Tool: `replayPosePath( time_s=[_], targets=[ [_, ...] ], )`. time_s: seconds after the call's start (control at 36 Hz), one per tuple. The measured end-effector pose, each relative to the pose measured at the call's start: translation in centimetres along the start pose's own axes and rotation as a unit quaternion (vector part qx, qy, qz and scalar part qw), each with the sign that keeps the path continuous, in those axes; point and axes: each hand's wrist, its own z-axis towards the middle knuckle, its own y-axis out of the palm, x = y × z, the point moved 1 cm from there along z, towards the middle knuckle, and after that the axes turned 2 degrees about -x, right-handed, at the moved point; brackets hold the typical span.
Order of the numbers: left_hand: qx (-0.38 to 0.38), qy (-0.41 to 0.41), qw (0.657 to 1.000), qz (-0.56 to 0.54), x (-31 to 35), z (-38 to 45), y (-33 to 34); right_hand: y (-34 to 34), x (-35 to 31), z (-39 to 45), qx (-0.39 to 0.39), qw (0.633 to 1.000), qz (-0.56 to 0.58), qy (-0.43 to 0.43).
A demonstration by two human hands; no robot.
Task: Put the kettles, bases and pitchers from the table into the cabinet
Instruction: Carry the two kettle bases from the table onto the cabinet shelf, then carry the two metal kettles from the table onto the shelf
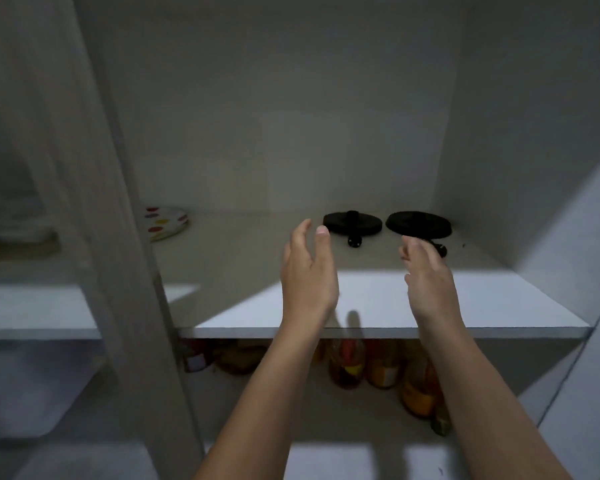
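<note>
From the head camera, the view looks into a white laminate cabinet (291,98) with dim grey walls; its flat white shelf (430,306) is lit along the front edge and shadowed toward the back. At the back right of that shelf lie two round black kettle bases side by side, close but apart — the left black kettle base (352,221) with a short post at its centre and a black plug (354,241) lying just in front of it, and the right black kettle base (419,223) nearer the cabinet's right wall. At the far left of the shelf, partly hidden behind the white upright panel (132,271), sits a white plate with coloured dots (167,222).

Both bare forearms reach in over the shelf's front edge. The left hand (307,271) hovers with fingers straight and thumb spread, holding nothing, just short of the left base. The right hand (426,275) hovers likewise with relaxed fingers — empty, its fingertips in front of the right base.

Below the shelf, a lower compartment holds blurred jars with orange and yellow labels (381,368). To the left, a neighbouring bay shows another white shelf (32,306).
</note>
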Motion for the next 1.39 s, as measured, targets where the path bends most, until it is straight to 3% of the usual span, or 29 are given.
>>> replayPosePath(
  time_s=[0.22,0.47,0.86,1.08,1.39],
  targets=[
    [0.128,0.001,0.991,0.025,1.3,-6.4,-5.5,1.7,-1.9,-5.6,-0.135,0.991,0.013,-0.020],
    [0.290,-0.061,0.949,0.104,0.5,-16.9,-13.9,6.1,-1.7,-15.1,-0.286,0.957,0.038,-0.032],
    [0.564,-0.142,0.790,0.193,3.7,-37.4,-32.0,16.4,-6.5,-38.0,-0.554,0.828,0.066,-0.058],
    [0.659,-0.180,0.702,0.199,5.5,-49.5,-41.3,21.0,-9.2,-52.6,-0.651,0.754,0.061,-0.063],
    [0.722,-0.225,0.623,0.198,5.9,-62.6,-53.3,25.4,-10.9,-69.9,-0.734,0.678,0.039,-0.014]
  ],
)
